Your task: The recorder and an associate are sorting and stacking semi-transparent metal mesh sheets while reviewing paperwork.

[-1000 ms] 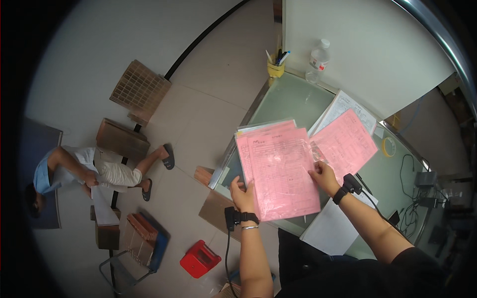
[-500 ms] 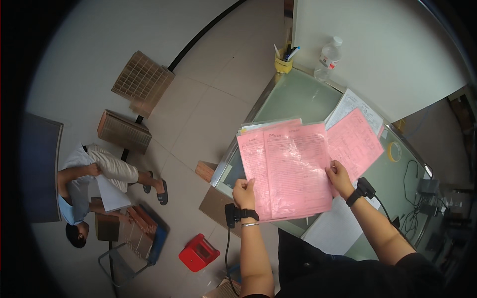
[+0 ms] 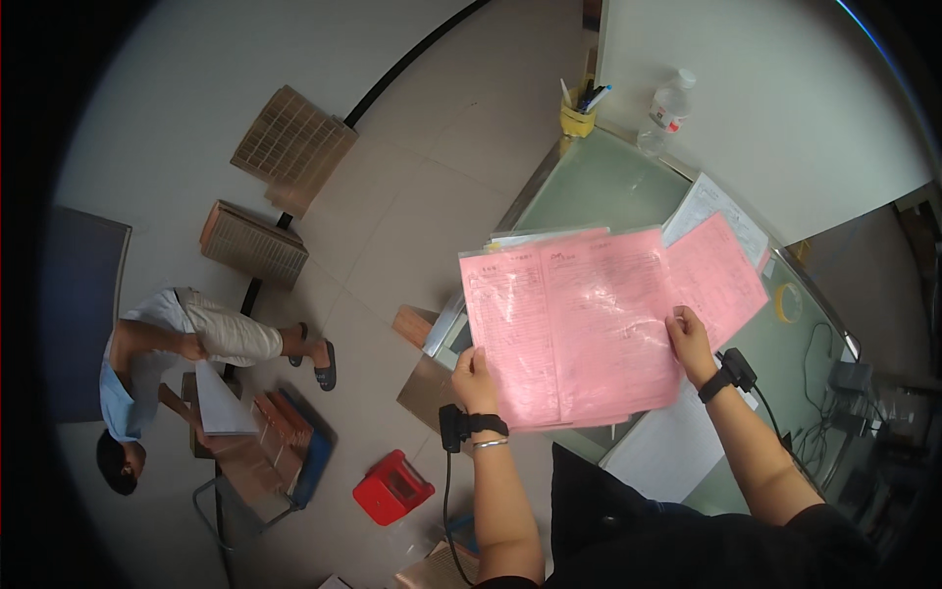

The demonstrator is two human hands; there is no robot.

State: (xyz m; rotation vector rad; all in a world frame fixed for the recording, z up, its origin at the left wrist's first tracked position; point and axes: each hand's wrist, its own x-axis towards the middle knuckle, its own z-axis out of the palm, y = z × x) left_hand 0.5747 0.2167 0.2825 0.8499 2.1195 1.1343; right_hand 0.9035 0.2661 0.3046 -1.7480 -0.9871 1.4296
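Between my hands is a stack of pink forms (image 3: 603, 334), printed and handwritten, in shiny clear sleeves. The front sheets overlap, and edges of white and clear sheets stick out along the top. My left hand (image 3: 475, 383) is closed on the stack's left edge, thumb on the front. The right edge is pinched by my right hand (image 3: 691, 344). The stack is held tilted above the desk's near left edge. Just behind its right side, another pink form (image 3: 721, 275) lies on a white written sheet (image 3: 721, 211) on the desk.
The glass-topped desk (image 3: 589, 187) carries a yellow pen holder (image 3: 578, 120), a plastic bottle (image 3: 666, 113), a tape roll (image 3: 788, 302), white paper (image 3: 677, 447) and black cables (image 3: 810, 393). On the floor are a red stool (image 3: 392, 488) and cardboard stacks (image 3: 255, 245). A person (image 3: 162, 353) holding paper stands by a loaded trolley (image 3: 294, 452).
The pink stack has spread wider, its left sheets shifting outward as my hands moved slightly apart. The person at left has lowered their head and moved the white paper. The view has shifted slightly.
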